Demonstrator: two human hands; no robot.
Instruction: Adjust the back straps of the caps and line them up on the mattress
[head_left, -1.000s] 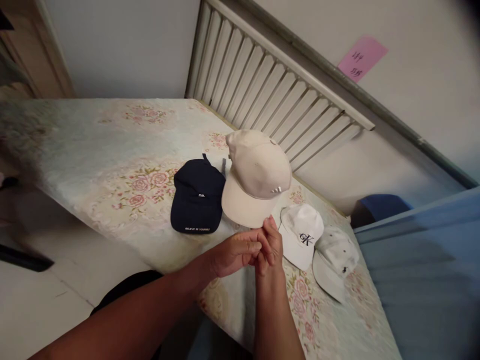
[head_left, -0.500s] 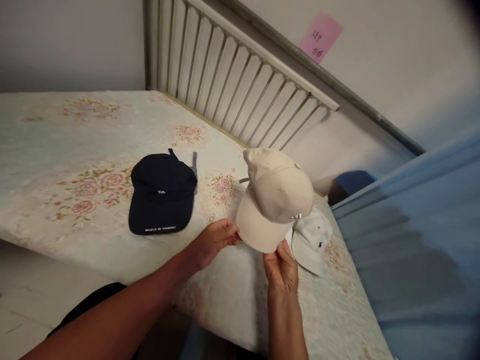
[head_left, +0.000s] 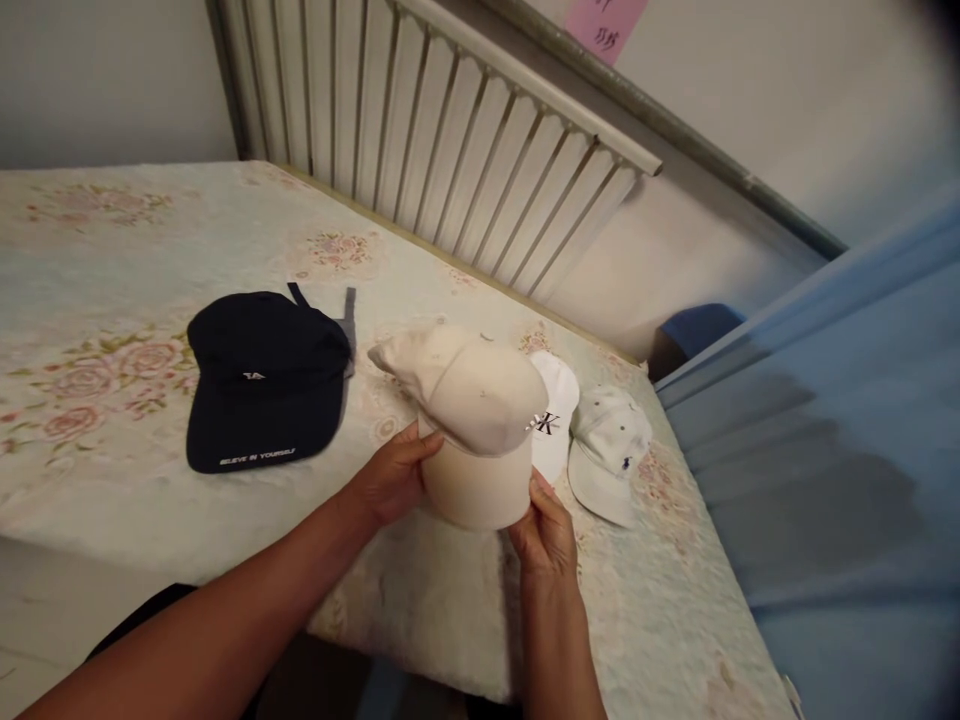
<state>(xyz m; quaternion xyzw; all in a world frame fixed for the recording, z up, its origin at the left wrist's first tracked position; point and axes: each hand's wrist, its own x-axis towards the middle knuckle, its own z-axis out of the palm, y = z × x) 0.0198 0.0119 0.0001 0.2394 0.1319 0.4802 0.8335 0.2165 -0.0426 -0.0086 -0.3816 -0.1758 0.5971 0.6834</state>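
Both my hands grip a beige baseball cap by its brim, holding it above the bed. My left hand pinches the brim's left side, thumb on top. At the brim's right edge, my right hand is closed with its thumb up. Left of the beige cap lies a dark navy cap with white lettering on its brim. Just behind its right side, partly covered, is a white cap with dark letters. A pale cap with a small dark emblem rests farther right.
The caps lie on a bed with a floral sheet. A slatted metal rail runs along the far side. A blue curtain hangs at the right, with a blue object behind it. A pink note is on the wall.
The beige cap has moved left and tilted, uncovering the white cap with dark letters. My left hand now grips farther up the brim's side. The view has shifted slightly.
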